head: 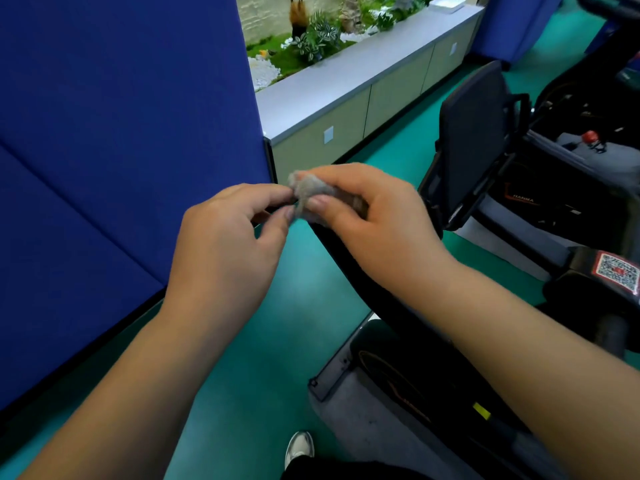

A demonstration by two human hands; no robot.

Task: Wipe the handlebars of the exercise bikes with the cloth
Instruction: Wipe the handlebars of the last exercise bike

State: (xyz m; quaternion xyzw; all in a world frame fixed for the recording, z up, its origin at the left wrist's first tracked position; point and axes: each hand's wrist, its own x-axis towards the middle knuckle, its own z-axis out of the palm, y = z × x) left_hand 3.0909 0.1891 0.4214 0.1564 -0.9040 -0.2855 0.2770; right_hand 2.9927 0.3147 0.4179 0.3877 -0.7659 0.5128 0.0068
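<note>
Above the black bar (341, 261) | right hand (374, 220) clutches bunched grey cloth (311, 194) | left hand (228, 244) pinches its edge, likely regathering a clean face for wiping | bike (519, 188) just beside.

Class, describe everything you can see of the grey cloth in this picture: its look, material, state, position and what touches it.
The cloth is a small grey piece, fuzzy and soft-looking, bunched into a crumpled wad rather than spread flat. It is held in the air in front of the person, above a black bar of the exercise bike, near the edge of the blue partition. The right hand grips most of it, thumb across its front, while the left hand pinches its left edge with its fingertips. Part of it is hidden inside the right hand.
</note>
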